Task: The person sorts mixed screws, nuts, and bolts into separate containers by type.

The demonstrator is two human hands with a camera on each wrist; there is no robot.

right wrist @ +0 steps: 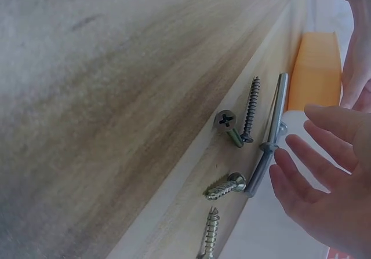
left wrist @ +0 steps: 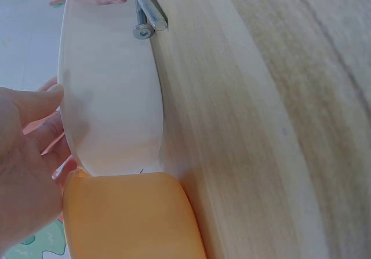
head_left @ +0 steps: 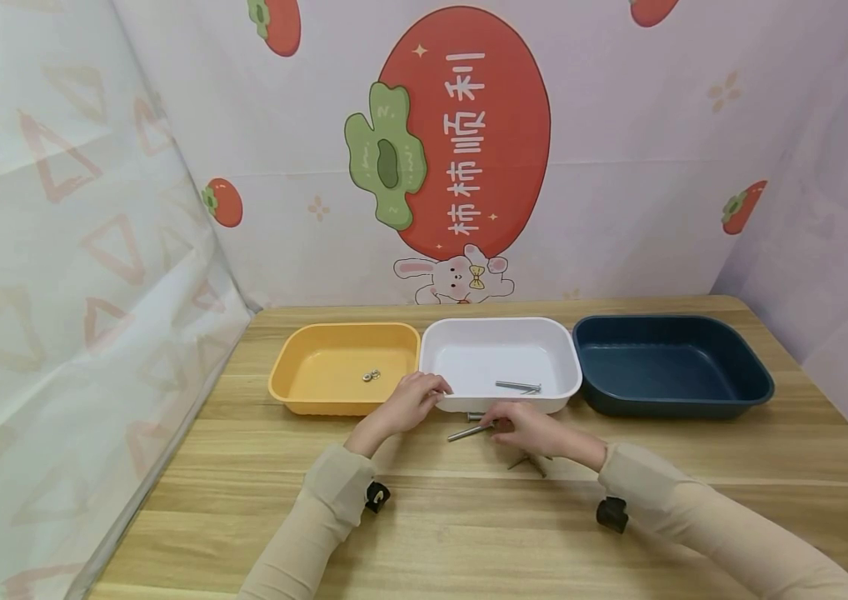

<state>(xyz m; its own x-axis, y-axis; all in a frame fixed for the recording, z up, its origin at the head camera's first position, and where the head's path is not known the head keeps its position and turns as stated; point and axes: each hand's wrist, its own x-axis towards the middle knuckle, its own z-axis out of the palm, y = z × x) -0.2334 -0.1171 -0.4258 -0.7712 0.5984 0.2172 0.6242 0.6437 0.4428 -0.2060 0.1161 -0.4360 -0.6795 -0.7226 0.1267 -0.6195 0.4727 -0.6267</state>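
Backdrop, at 12 o'clock above the trays: a red persimmon picture bears four white Chinese characters, 柿柿顺利, in one vertical column. No other text is legible.

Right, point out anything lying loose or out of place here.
Several loose silver screws and a long smooth bolt lie scattered on the wooden table before the white plastic tray, outside any tray. The dark blue tray looks empty.

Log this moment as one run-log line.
left hand: rests on white tray rim | right hand: open, at long bolt | loose screws on table
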